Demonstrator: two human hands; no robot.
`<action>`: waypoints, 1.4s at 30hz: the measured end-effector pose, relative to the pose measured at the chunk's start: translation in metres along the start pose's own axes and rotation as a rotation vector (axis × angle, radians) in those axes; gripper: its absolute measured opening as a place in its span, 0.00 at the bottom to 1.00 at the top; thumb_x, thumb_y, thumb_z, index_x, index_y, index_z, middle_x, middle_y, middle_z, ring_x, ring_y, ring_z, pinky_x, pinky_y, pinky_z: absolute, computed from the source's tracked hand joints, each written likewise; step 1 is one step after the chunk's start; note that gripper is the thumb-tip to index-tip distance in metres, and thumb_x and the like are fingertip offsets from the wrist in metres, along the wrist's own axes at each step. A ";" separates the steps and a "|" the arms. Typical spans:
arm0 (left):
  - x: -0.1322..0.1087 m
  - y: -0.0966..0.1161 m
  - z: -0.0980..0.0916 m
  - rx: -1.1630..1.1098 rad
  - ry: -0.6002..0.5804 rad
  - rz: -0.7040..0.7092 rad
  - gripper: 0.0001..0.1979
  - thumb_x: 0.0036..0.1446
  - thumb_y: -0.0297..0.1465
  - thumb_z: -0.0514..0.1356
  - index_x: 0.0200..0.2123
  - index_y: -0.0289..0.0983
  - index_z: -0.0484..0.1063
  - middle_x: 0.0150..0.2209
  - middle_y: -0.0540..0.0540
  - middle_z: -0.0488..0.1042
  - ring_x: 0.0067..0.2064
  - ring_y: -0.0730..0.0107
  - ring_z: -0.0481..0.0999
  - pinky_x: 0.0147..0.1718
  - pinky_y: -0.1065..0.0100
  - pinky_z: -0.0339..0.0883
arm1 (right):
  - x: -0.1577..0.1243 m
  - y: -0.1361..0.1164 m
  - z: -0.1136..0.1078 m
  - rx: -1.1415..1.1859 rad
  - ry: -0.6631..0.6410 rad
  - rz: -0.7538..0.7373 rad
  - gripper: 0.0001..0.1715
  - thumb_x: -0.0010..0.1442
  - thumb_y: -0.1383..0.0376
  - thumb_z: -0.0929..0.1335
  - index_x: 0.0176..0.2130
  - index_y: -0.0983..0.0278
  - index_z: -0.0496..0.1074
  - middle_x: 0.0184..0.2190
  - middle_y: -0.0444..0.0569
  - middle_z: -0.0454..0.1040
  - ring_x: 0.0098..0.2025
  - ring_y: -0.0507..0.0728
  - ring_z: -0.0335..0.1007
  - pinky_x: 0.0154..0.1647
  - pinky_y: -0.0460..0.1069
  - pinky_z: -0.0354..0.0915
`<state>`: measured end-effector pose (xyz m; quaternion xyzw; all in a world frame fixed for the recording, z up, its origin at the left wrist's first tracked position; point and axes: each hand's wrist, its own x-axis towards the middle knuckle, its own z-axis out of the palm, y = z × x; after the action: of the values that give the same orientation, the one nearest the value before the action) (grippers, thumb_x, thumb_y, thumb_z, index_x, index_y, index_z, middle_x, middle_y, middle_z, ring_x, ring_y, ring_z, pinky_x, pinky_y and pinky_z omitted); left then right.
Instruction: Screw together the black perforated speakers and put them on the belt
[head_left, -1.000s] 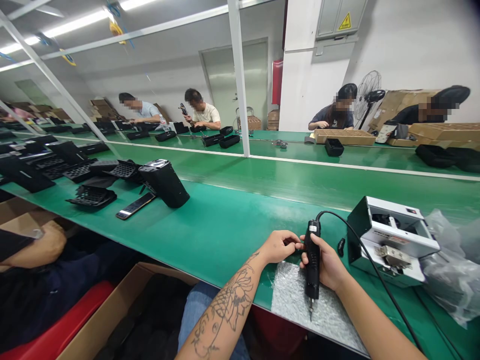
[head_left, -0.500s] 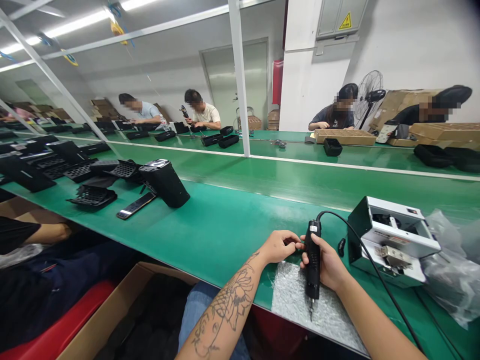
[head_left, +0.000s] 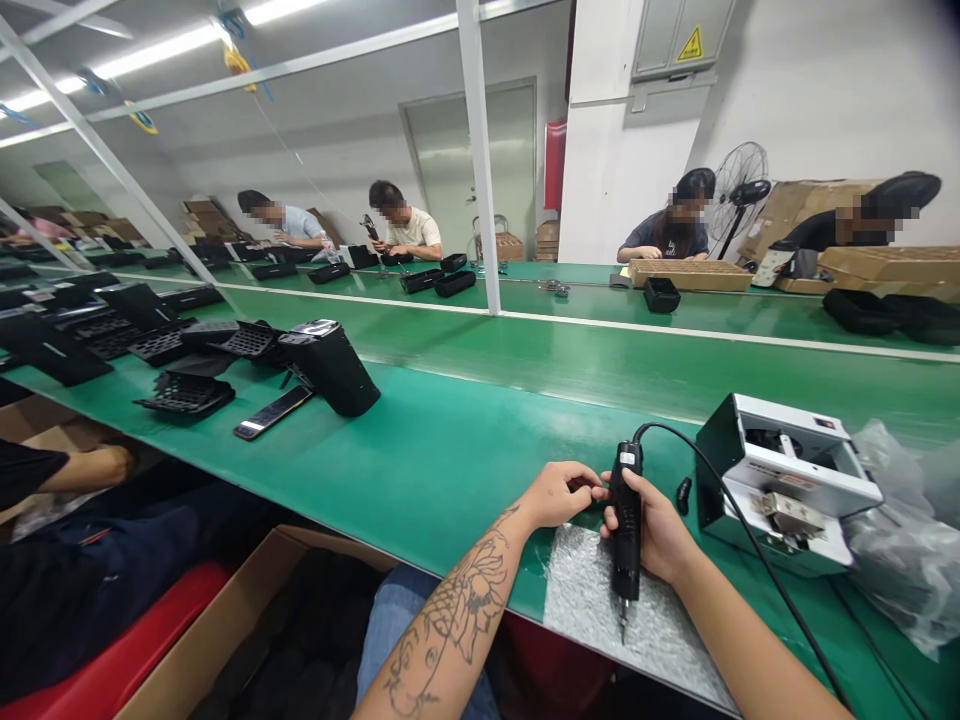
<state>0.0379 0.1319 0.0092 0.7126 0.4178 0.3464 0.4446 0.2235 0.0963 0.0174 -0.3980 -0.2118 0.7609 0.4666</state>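
My right hand [head_left: 660, 530] is wrapped round a black electric screwdriver [head_left: 627, 520], held upright with its bit pointing down. The bit hangs over a sheet of translucent bubble wrap [head_left: 585, 590] at the table's front edge. Beside the screwdriver's upper body is my left hand [head_left: 562, 492], its thumb and fingers pinched together near the right fingertips. Whatever lies in that pinch, if anything, is hidden. A black cord runs from the top of the screwdriver to the right. A small black piece [head_left: 683, 495] lies just right of my right hand.
A white and black machine [head_left: 802, 480] stands on the right, with clear plastic bags [head_left: 907, 540] beside it. To the left are a black speaker-like housing [head_left: 330, 370], a phone [head_left: 272, 412] and several black grilles. Co-workers sit across the green belt [head_left: 600, 360]; another person's arm [head_left: 82, 468] is at left.
My hands and the screwdriver stay practically still. The black cases on the far belt have shifted slightly left. The arm of the person at left has moved a little.
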 end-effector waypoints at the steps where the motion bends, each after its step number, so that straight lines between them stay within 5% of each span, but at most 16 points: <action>1: 0.000 0.000 0.000 0.000 0.002 -0.001 0.14 0.54 0.24 0.59 0.40 0.33 0.83 0.39 0.45 0.84 0.38 0.68 0.79 0.41 0.70 0.72 | 0.000 0.000 0.000 0.001 0.001 0.000 0.17 0.67 0.55 0.70 0.48 0.64 0.75 0.37 0.51 0.82 0.21 0.53 0.69 0.26 0.55 0.74; 42: 0.002 -0.007 0.002 -0.012 0.013 -0.013 0.13 0.54 0.25 0.60 0.38 0.33 0.84 0.36 0.46 0.84 0.36 0.71 0.78 0.37 0.72 0.69 | 0.001 0.000 -0.001 0.001 0.007 -0.002 0.17 0.66 0.55 0.70 0.48 0.65 0.75 0.35 0.50 0.81 0.22 0.53 0.69 0.26 0.55 0.74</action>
<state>0.0385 0.1349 0.0027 0.7051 0.4231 0.3504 0.4483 0.2240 0.0970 0.0161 -0.4004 -0.2102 0.7590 0.4684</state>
